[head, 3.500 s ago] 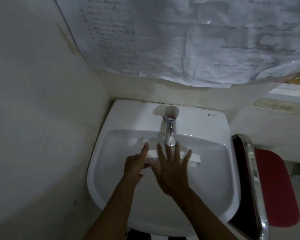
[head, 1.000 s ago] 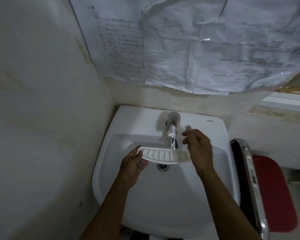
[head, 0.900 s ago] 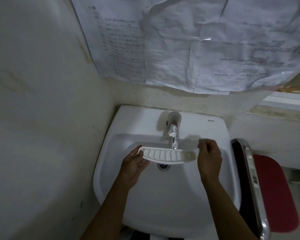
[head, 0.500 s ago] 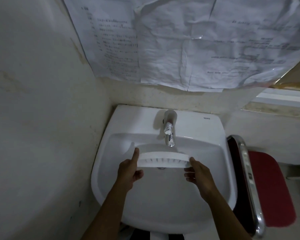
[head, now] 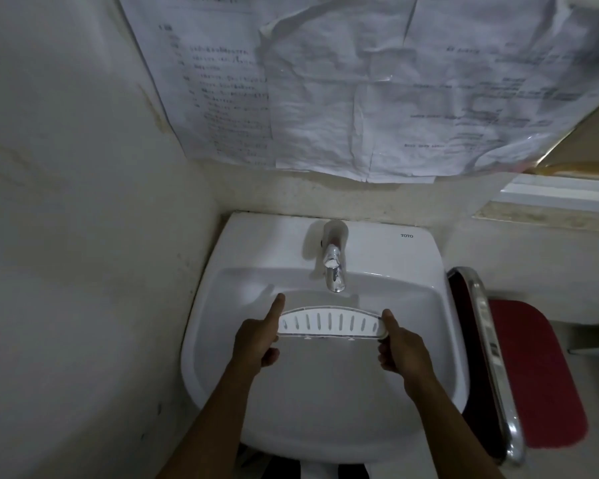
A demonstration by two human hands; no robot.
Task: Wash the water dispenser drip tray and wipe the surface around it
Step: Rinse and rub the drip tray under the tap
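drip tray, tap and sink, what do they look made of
Drip tray: looks like white matte plastic, thin with moulded slots. Tap: shiny metal, probably chrome-plated, with bright reflections. Sink: glossy white, likely glazed ceramic, with smooth highlights on the rim.

wall papers (head: 360,98): print too blurred to read, tops cut by the upper edge
sink (head: 325,426): drain hidden behind the drip tray (head: 331,323)
red chair (head: 533,375): only partly in frame
forearms: cut at the bottom edge
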